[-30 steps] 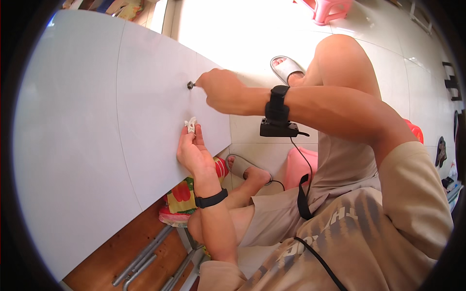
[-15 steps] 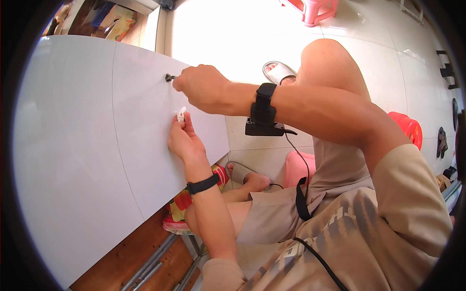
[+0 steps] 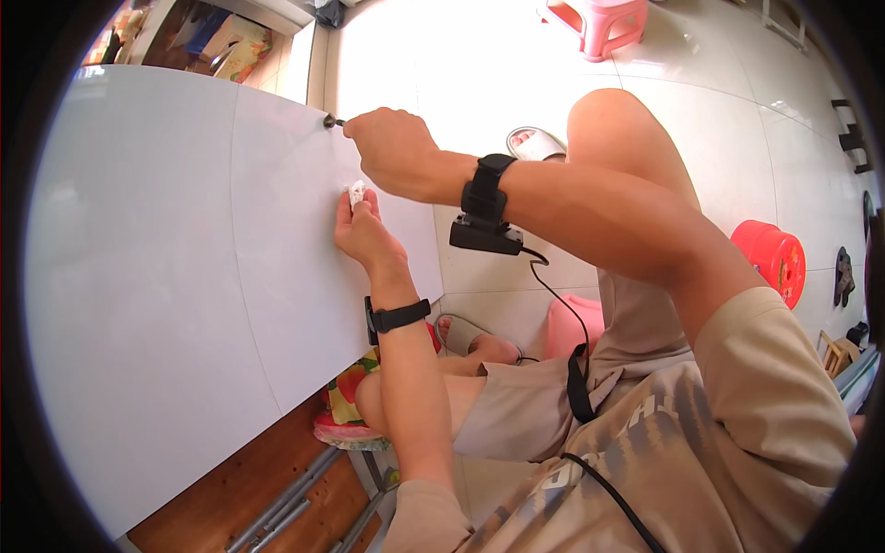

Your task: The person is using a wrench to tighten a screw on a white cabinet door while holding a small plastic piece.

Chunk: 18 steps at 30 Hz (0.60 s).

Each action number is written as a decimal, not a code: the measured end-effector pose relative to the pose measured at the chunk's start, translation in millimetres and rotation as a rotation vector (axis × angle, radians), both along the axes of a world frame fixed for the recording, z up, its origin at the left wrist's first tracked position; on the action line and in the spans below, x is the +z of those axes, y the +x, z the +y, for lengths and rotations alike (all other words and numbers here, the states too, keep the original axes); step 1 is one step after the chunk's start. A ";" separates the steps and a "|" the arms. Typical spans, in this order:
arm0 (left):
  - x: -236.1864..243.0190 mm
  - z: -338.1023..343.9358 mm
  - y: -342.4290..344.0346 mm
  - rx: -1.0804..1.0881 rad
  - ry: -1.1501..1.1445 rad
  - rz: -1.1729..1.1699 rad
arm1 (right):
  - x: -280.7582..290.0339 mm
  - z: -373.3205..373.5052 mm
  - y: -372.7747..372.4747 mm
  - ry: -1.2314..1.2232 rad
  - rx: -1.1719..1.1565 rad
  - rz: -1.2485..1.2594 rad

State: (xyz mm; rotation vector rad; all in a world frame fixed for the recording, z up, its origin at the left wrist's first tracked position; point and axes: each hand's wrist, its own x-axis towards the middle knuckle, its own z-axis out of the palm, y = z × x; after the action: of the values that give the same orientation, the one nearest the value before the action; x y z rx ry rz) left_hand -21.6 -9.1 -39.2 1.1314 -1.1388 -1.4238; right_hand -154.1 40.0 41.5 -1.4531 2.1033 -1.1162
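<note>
Over the glossy white tabletop (image 3: 157, 276), my right hand (image 3: 396, 147) is closed round the stem of a small dark metal piece with a rounded head (image 3: 331, 121). That head pokes out to the left of my fingers, close to the far edge of the top; the rest is hidden in my grip. Just below, my left hand (image 3: 371, 235) faces palm up. Its fingertips pinch a crumpled white tissue (image 3: 357, 192). The two hands are apart from each other.
A black box with a cable (image 3: 486, 237) hangs under my right wrist. Beyond the table are a pink stool (image 3: 599, 23) and a red stool (image 3: 770, 263). Metal tubes (image 3: 286, 498) lie on brown wood below the table's near edge. A cluttered shelf (image 3: 217, 41) stands at the far left.
My right hand has moved the dark metal piece toward the table's far edge. My left hand has gone slightly the same way with the tissue. The whole view has shifted a little.
</note>
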 end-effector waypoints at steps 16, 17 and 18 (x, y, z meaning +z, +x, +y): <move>-34.1 -21.4 14.7 -0.149 0.207 0.014 | 5.0 12.4 26.8 -0.047 0.086 0.005; -42.7 -24.0 20.8 -0.168 0.266 0.139 | 4.9 16.5 30.3 -0.057 0.100 0.030; -38.3 -16.9 24.6 -0.240 0.257 0.214 | 4.3 20.4 35.4 -0.063 0.108 0.026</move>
State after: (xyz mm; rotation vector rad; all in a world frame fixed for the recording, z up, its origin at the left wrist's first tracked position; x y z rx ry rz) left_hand 3.0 -26.0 -77.4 1.0095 -0.9833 -1.8728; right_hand -118.8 60.4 45.7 -1.5979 1.9972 -1.1373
